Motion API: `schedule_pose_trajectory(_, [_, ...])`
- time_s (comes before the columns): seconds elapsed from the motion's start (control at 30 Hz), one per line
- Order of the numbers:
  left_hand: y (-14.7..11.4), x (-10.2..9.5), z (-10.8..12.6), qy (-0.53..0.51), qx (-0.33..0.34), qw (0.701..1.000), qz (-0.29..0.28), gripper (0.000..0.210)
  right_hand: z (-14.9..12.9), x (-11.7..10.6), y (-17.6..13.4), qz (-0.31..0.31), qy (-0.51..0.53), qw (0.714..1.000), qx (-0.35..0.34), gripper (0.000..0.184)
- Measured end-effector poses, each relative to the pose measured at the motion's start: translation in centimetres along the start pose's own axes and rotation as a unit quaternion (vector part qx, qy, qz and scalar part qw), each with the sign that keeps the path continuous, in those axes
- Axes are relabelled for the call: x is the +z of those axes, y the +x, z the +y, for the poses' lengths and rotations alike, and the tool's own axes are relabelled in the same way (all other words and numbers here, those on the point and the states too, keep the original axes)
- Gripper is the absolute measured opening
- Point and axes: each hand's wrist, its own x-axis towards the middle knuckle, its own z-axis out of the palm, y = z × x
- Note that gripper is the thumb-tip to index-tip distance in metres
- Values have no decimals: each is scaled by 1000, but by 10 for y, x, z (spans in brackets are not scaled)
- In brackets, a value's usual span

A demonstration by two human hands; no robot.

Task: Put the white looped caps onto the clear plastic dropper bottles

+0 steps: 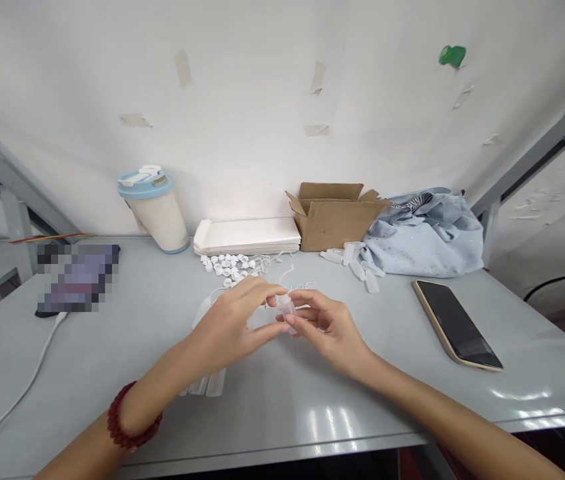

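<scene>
Head view: a small clear bottle (286, 308) is up over the middle of a gray desk (272, 420), pinched between thumb and fingers of the right hand (335, 330). The left hand (235, 323) curves around its other side; whether it grips too, I cannot tell. Beyond lie white caps (227, 269); more bottles (357, 269) lie before an open carton (339, 227). A phone (456, 325) rests at right.

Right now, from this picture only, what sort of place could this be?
Most likely a workbench, perhaps in a small workshop. A grey table stands against a wall, with a pile of small white cap-like pieces and several translucent tubes in front of an open cardboard box.
</scene>
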Motion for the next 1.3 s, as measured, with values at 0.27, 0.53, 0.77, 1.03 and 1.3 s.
schedule_pose_trajectory(0.27, [-3, 8, 0, 131, 57, 990, -10, 40, 5, 4, -1, 12, 80, 995, 58, 28])
schedule_pose_trajectory(0.53, [-8, 20, 7, 242, 63, 968, 31, 31, 5, 5, -1, 18, 75, 996, 48, 26])
schedule_pose_trajectory(0.77, [-15, 18, 12, 203, 39, 978, -29, 27, 1, 2, 1, -35, 7, 997, 67, 21])
schedule_pose_trajectory(1.03, [-66, 0, 9, 124, -38, 986, -108, 41, -8, 8, -9, -228, -177, 956, -56, 21])
schedule_pose_trajectory(1.3, [-79, -6, 5, 146, -51, 978, -139, 42, -6, 15, -10, -287, -236, 924, -87, 26])
